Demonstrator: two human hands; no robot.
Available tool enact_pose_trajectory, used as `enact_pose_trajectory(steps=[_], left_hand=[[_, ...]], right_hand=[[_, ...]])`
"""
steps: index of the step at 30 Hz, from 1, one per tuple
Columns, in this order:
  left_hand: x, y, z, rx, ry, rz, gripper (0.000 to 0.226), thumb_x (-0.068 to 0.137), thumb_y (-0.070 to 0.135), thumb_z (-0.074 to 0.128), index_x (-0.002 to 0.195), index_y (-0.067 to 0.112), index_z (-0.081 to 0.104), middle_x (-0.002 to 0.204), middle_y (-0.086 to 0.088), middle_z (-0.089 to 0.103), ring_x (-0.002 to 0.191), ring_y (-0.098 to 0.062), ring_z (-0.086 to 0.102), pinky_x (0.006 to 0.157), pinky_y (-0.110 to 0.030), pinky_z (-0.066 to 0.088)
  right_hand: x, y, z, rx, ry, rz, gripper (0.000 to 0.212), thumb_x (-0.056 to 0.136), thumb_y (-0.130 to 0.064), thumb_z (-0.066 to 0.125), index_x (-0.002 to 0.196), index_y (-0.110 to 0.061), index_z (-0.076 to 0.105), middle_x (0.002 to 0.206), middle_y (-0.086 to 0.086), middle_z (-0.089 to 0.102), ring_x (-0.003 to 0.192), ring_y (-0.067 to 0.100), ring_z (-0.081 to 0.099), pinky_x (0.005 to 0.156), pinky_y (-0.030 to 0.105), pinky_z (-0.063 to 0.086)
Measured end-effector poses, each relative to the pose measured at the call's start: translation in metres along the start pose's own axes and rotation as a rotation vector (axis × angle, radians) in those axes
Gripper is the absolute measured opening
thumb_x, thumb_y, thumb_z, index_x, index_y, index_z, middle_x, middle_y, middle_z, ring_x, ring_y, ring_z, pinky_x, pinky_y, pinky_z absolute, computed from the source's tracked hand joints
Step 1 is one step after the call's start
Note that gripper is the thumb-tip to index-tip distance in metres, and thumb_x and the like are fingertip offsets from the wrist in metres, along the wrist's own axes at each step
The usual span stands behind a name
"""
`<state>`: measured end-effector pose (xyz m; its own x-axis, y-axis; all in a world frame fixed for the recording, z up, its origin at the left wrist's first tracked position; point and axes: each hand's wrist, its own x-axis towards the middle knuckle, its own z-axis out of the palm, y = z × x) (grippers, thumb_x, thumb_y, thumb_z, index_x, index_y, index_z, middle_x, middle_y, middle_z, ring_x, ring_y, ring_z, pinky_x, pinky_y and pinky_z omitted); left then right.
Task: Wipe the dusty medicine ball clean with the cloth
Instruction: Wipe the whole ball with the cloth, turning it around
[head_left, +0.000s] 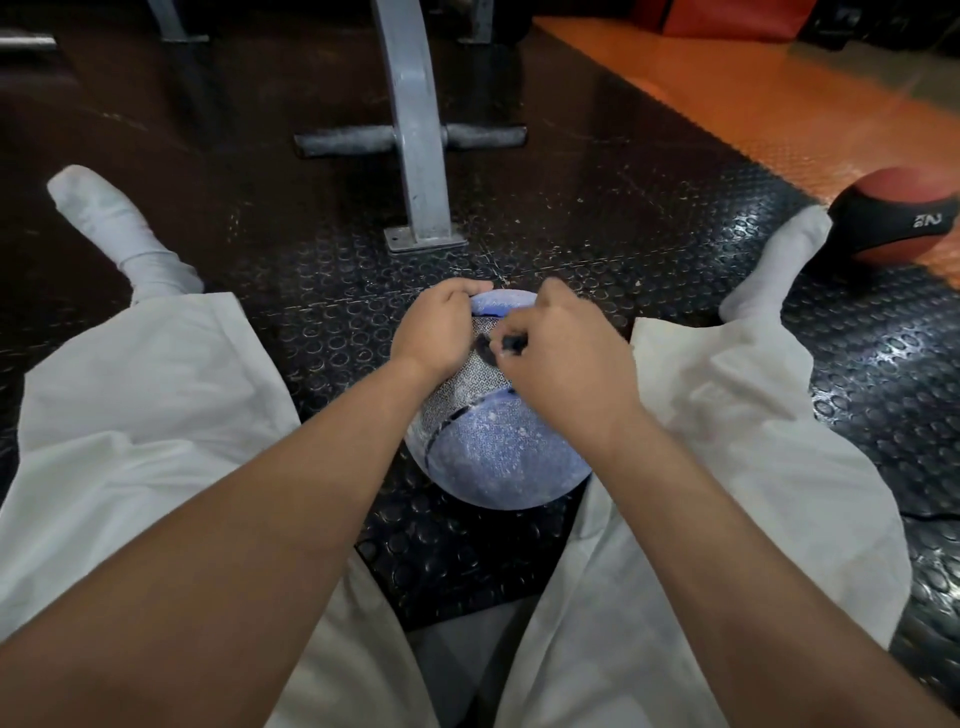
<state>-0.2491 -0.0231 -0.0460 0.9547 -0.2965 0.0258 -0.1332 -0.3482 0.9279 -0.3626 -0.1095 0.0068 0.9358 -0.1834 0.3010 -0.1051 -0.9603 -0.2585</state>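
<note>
"Wiping done yet?"
"Nope. On the floor (675, 218), btw the person's legs (156, 415), medicine ball (498, 457) shows white dust nearly all over; most wiping's left. Left hand (434, 332) fingers curl over its top; right hand (566, 358) fingers pinch a dark scrap, prob. the cloth (514, 343)."

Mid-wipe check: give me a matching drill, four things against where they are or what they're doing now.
1 blue ball
2 red-and-black ball
3 left hand
4 right hand

A by the right foot
B pinches the dark cloth
C between the legs
D grips the blue ball's top

Pairs: 1-C, 2-A, 3-D, 4-B
</note>
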Motion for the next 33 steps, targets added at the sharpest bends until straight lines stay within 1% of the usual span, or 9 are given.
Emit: enact_pose_trajectory(steps=[4, 7, 9, 11, 16, 20, 28, 30, 33], left_hand=[[0.008, 0.0, -0.001, 0.034, -0.009, 0.015, 0.04, 0.096, 0.005, 0.033, 0.102, 0.025, 0.067, 0.122, 0.002, 0.066, 0.111, -0.018, 0.059, 0.101, -0.032, 0.043], [0.009, -0.005, 0.002, 0.117, -0.028, 0.039, 0.042, 0.094, 0.011, 0.03, 0.112, 0.022, 0.066, 0.112, 0.012, 0.061, 0.092, -0.005, 0.058, 0.095, -0.032, 0.045], [0.01, -0.008, 0.003, 0.222, -0.041, 0.065, 0.045, 0.094, 0.011, 0.029, 0.122, 0.019, 0.063, 0.114, 0.011, 0.06, 0.081, 0.004, 0.051, 0.087, -0.022, 0.045], [0.013, -0.007, 0.004, 0.295, -0.041, 0.085, 0.045, 0.096, 0.003, 0.032, 0.13, 0.015, 0.059, 0.128, 0.003, 0.059, 0.089, 0.0, 0.051, 0.083, -0.012, 0.039], [0.02, 0.001, 0.01, 0.323, -0.007, 0.054, 0.045, 0.096, 0.002, 0.032, 0.131, 0.012, 0.058, 0.135, -0.002, 0.057, 0.104, -0.006, 0.05, 0.082, -0.011, 0.036], [0.015, 0.007, 0.012, 0.248, -0.004, 0.059, 0.039, 0.1, 0.009, 0.034, 0.131, 0.012, 0.058, 0.135, -0.007, 0.057, 0.125, -0.022, 0.051, 0.098, -0.024, 0.038], [0.01, 0.008, 0.01, 0.281, -0.007, 0.051, 0.04, 0.1, 0.008, 0.033, 0.133, 0.012, 0.055, 0.136, -0.006, 0.056, 0.123, -0.021, 0.052, 0.099, -0.025, 0.037], [0.012, 0.004, 0.008, 0.271, 0.01, 0.061, 0.04, 0.099, 0.007, 0.032, 0.127, 0.014, 0.06, 0.128, -0.001, 0.06, 0.108, -0.012, 0.055, 0.095, -0.023, 0.039], [0.015, 0.003, 0.005, 0.115, 0.007, 0.015, 0.039, 0.098, 0.009, 0.03, 0.112, 0.02, 0.066, 0.112, 0.006, 0.062, 0.1, -0.009, 0.056, 0.086, -0.022, 0.044]], right_hand=[[-0.024, 0.002, -0.002, 0.014, -0.034, -0.053, 0.021, 0.091, -0.028, 0.057, 0.104, -0.027, 0.072, 0.106, 0.003, 0.051, 0.101, 0.027, 0.053, 0.07, 0.034, 0.044], [-0.003, 0.009, -0.001, 0.009, 0.008, 0.01, 0.021, 0.092, -0.028, 0.054, 0.103, -0.027, 0.072, 0.101, 0.002, 0.049, 0.098, 0.027, 0.054, 0.068, 0.031, 0.041], [0.018, 0.012, 0.001, 0.031, 0.044, 0.071, 0.022, 0.091, -0.027, 0.054, 0.102, -0.025, 0.072, 0.1, 0.004, 0.051, 0.095, 0.029, 0.057, 0.069, 0.033, 0.044], [0.033, 0.013, 0.004, 0.038, 0.059, 0.104, 0.023, 0.091, -0.027, 0.053, 0.104, -0.023, 0.072, 0.105, 0.007, 0.054, 0.095, 0.031, 0.059, 0.071, 0.035, 0.046], [0.01, 0.016, 0.008, 0.049, 0.114, 0.106, 0.023, 0.091, -0.023, 0.053, 0.104, -0.02, 0.072, 0.104, 0.008, 0.05, 0.084, 0.03, 0.057, 0.062, 0.032, 0.04], [-0.024, 0.023, 0.008, 0.136, 0.097, 0.052, 0.02, 0.089, -0.023, 0.061, 0.105, -0.021, 0.072, 0.093, 0.004, 0.048, 0.079, 0.03, 0.058, 0.065, 0.036, 0.048], [0.036, 0.026, 0.003, 0.01, 0.098, 0.15, 0.024, 0.091, -0.023, 0.05, 0.108, -0.02, 0.067, 0.109, 0.012, 0.056, 0.095, 0.036, 0.059, 0.069, 0.031, 0.036], [0.034, 0.026, 0.006, -0.039, 0.131, 0.093, 0.022, 0.09, -0.021, 0.051, 0.106, -0.015, 0.065, 0.107, 0.013, 0.056, 0.089, 0.037, 0.059, 0.065, 0.032, 0.035], [0.005, 0.024, 0.012, -0.008, 0.224, -0.049, 0.012, 0.078, -0.014, 0.06, 0.087, -0.007, 0.065, 0.086, 0.016, 0.058, 0.057, 0.035, 0.058, 0.049, 0.027, 0.03]])
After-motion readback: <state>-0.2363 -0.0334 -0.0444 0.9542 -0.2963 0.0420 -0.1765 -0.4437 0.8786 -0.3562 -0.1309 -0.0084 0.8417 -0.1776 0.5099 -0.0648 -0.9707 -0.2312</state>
